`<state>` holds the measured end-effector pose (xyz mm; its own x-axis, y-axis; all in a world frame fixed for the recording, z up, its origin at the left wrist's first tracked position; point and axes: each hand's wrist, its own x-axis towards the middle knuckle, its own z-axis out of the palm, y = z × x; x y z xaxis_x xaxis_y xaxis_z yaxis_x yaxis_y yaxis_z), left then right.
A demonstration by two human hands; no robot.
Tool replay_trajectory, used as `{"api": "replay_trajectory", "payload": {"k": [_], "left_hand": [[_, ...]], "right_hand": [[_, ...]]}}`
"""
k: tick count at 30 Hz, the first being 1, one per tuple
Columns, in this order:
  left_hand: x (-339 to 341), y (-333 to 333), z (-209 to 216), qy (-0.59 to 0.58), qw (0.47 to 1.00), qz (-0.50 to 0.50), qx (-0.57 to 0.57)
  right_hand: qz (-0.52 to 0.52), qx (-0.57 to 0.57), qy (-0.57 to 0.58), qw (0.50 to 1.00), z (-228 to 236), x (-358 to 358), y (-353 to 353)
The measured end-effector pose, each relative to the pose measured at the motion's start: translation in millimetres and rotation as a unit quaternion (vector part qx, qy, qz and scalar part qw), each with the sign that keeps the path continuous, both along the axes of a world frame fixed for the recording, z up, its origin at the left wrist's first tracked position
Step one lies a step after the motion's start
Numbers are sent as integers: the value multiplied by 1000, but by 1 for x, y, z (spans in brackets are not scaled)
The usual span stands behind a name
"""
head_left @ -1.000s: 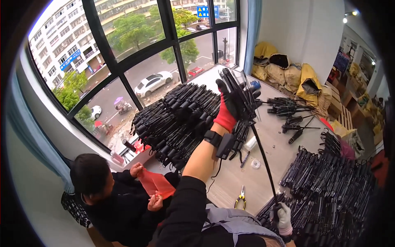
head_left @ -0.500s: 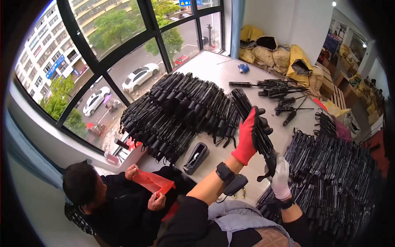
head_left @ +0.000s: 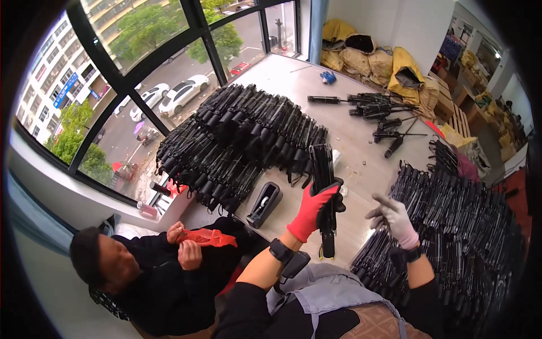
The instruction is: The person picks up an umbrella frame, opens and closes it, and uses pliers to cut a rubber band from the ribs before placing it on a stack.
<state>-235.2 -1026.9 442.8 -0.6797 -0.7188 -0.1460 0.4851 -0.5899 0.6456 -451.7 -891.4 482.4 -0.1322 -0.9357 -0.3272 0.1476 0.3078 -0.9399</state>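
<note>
1. The thing in play is a long black folded umbrella frame, metal ribs bunched together with a stubby handle end pointing down. It's held upright above the near edge of the pale grey worktable, between two big heaps.
2. The left hand, in a red glove, is wrapped around the frame's lower half, fingers closed tight on it. The right hand, in a whitish-grey glove, holds nothing: fingers loosely spread, forefinger out, just beside the frame but not touching.
3. What could go wrong, imo: one-handed grip down low on a top-heavy bundle, so the ribs could splay or the whole thing tip out. Loose rib ends could also snag the glove.
4. The huge pile of black frames toward the window looks stacked pretty high; a bump could slide some off the edge, toward the seated person in black holding a red cloth-like thing.
5. The black tape dispenser sits near the table edge, easy to knock.
6. Hard to tell: the frame's top blends into the pile behind it, the right-side heap of frames gets cut off by the dark rim, and I can't make out what the red item really is.
</note>
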Motion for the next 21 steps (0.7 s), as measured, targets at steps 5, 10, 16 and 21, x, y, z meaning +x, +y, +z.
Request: {"api": "replay_trajectory", "payload": {"k": [5, 10, 16, 21], "left_hand": [[15, 10, 1, -50, 996, -69, -27], [24, 13, -15, -137, 981, -113, -81], [32, 16, -28, -270, 904, -89, -319], [47, 23, -18, -155, 973, -82, -148]], "right_hand": [[125, 56, 197, 971, 57, 8, -40], [242, -164, 645, 707, 78, 30, -83], [370, -152, 669, 626, 59, 44, -103], [368, 44, 297, 880, 23, 34, -104]]}}
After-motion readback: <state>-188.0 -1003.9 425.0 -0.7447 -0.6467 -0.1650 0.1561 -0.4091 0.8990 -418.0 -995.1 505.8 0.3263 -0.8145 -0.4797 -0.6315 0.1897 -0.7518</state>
